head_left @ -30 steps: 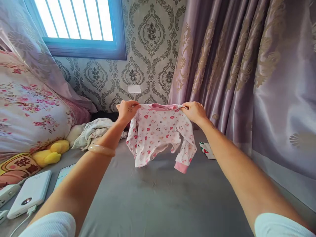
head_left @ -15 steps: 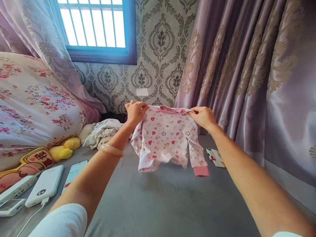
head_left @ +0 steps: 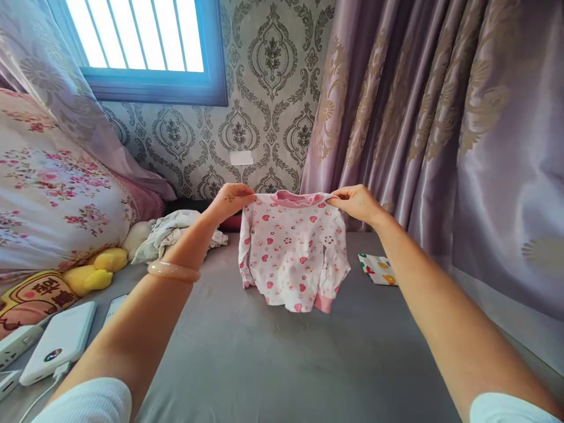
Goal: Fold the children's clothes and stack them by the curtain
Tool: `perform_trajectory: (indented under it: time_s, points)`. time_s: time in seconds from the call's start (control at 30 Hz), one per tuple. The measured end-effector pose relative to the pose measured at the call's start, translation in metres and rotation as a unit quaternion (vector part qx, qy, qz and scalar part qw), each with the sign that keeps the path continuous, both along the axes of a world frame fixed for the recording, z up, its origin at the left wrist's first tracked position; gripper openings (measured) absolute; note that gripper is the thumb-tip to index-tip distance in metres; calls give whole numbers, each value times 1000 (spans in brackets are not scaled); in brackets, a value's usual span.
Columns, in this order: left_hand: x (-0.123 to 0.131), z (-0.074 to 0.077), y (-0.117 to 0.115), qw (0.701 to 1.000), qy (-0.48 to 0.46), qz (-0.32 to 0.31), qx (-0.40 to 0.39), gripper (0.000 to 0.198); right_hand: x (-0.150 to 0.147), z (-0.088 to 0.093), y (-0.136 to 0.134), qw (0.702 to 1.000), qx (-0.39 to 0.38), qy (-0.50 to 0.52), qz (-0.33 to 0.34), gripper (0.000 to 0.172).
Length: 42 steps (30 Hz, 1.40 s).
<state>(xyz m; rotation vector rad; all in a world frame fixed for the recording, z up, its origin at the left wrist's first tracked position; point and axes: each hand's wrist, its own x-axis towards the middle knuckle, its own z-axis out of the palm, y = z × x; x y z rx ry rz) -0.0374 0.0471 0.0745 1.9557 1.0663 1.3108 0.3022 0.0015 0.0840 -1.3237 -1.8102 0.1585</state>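
A small long-sleeved shirt (head_left: 291, 247), white with red hearts and flowers and a pink collar, hangs spread out above the grey sheet. My left hand (head_left: 231, 200) pinches its left shoulder. At the opposite shoulder, my right hand (head_left: 356, 202) has the cloth between thumb and fingers. Both sleeves droop beside the body of the shirt, and a pink cuff shows at the lower right. A pale bangle (head_left: 173, 272) circles my left forearm.
Folded patterned cloth (head_left: 379, 269) lies on the grey sheet (head_left: 273, 370) at right. Crumpled clothes (head_left: 163, 235), a yellow plush toy (head_left: 90, 276), a white power bank (head_left: 59, 341), a power strip (head_left: 20, 343) and a partly hidden phone (head_left: 115, 305) are at left. Curtains (head_left: 396, 117) hang at right.
The shirt's sleeves and hem have swung inward and hang closer to the body. Both hands keep their hold at the shoulders. The camera view has shifted slightly right.
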Motion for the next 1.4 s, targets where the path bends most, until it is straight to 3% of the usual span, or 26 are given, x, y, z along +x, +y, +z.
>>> perform_trajectory:
  time_s: [0.23,0.37,0.43,0.53,0.57,0.6,0.67,0.7,0.77,0.83,0.87,0.97,1.07,1.2,1.3,1.37,1.4]
  points:
    - [2,-2,11,990,58,91,92,31,4,-3,0,996,22,-71,-48,38]
    - [8,10,18,974,122,152,112,26,-4,8,2,986,5,-146,-86,32]
    - [16,22,9,959,112,210,152,23,-16,18,-2,974,69,-156,-149,31]
    - [26,36,-19,914,3,292,283,32,-37,29,-18,929,234,-142,-247,40]
    - [25,36,-28,912,-5,274,305,34,-41,29,-25,930,236,-157,-236,43]
    - [22,34,-35,932,33,222,286,31,-42,29,-32,938,210,-181,-207,46]
    - [8,24,-40,970,190,37,147,19,-36,26,-43,961,82,-242,-107,45]
    - [-1,17,-39,961,265,-64,54,16,-30,24,-46,963,-5,-265,-46,43]
    - [-19,4,-28,932,311,-179,-55,20,-14,21,-47,948,-164,-266,58,33]
    - [-29,-3,-15,947,258,-181,-62,27,0,21,-41,927,-266,-231,127,28]
    - [-30,-4,-8,960,222,-161,-51,30,5,21,-36,929,-272,-210,134,28]
    - [-24,-2,8,986,139,-89,-16,36,11,17,-17,955,-213,-181,101,31]
    - [-12,1,18,990,138,-31,29,33,5,11,-3,969,-139,-202,20,26]
    - [3,12,21,964,188,152,110,18,-15,15,0,957,-31,-255,-135,23]
    - [14,28,15,931,117,277,205,22,-29,27,-5,936,135,-231,-227,29]
    - [16,33,10,923,73,274,258,25,-33,31,-10,924,224,-205,-230,34]
    - [15,32,9,931,85,240,263,24,-32,30,-11,927,231,-203,-214,35]
